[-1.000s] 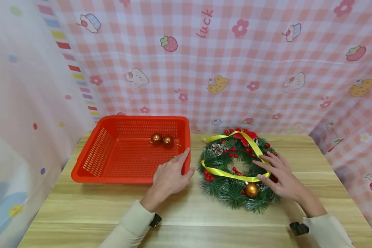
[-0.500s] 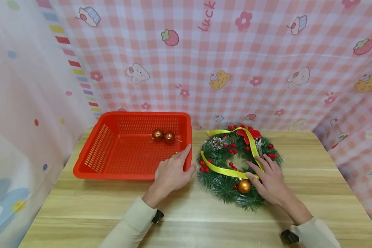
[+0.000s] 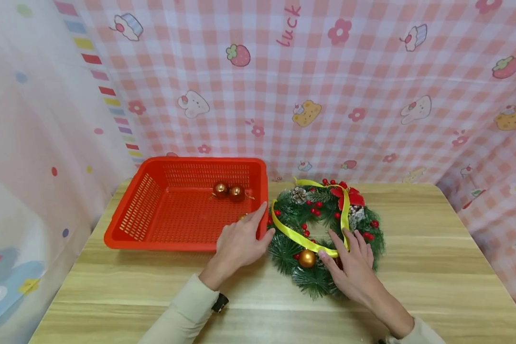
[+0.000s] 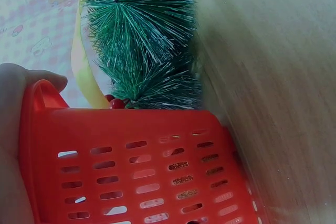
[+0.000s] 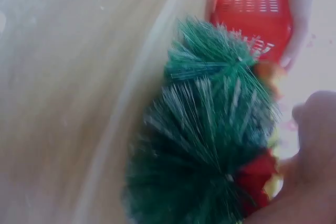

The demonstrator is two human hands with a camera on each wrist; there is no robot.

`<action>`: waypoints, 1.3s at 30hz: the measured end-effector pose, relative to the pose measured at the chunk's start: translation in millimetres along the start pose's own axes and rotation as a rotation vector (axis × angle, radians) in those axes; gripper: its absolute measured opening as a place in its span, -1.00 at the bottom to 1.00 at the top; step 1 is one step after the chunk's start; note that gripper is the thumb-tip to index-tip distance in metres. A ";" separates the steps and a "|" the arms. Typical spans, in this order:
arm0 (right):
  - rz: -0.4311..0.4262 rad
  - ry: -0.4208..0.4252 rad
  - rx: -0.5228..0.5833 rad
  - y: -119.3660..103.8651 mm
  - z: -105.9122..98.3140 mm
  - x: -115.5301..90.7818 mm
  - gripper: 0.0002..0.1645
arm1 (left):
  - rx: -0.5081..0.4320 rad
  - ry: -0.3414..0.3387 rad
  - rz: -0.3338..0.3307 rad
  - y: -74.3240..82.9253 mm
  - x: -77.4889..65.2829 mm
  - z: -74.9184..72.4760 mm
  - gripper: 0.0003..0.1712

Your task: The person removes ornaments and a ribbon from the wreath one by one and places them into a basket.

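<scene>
My left hand (image 3: 240,243) rests over the near right corner of a red plastic basket (image 3: 185,248). Its index finger stretches along the right rim, the thumb lies outside it, and the other fingers are partly hidden. To the right is a green Christmas wreath (image 3: 284,258) with red berries, a pinecone (image 3: 298,195) and a red poinsettia (image 3: 353,197). A yellow ribbon (image 3: 294,235) lies loosely across it, and a gold ball ornament (image 3: 307,258) sits at the front. My right hand (image 3: 354,270) touches the wreath's front right part and the ribbon with fingers spread and nearly straight.
Inside the basket lie two shiny copper-coloured balls (image 3: 236,193), and another small gold item (image 3: 242,216) shows beside my left hand. Everything stands on a wooden table (image 3: 430,267). Behind it hangs a pink checked cloth (image 3: 258,95) with cartoon prints.
The wreath has turned clockwise and shifted slightly left, its gold ball moving left along the front. My right hand has moved left with it. The left hand stays at the basket corner.
</scene>
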State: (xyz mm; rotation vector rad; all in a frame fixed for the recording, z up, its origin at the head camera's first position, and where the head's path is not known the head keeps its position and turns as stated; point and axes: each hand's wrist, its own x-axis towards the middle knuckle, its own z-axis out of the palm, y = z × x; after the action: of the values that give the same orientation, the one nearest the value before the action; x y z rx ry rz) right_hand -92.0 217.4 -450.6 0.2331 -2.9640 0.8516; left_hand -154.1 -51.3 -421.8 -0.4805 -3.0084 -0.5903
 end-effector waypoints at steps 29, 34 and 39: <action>-0.499 -0.030 -0.309 56.1 -4.8 28.5 -0.07 | -0.017 0.039 0.032 -0.3 -2.1 0.7 -0.22; -0.406 -0.020 -0.321 49.8 -1.0 25.4 -0.05 | -0.024 0.016 0.014 0.0 -2.1 0.5 -0.21; -0.321 -0.019 -0.319 44.0 3.5 24.2 -0.05 | -0.011 0.013 -0.003 1.7 -2.4 -1.3 -0.21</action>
State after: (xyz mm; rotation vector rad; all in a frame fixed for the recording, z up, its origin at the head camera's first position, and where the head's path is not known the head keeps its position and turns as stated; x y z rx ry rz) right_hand -122.9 249.2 -474.5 0.6750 -2.9041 0.3369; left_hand -151.4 -51.0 -420.2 -0.4705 -2.9954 -0.6076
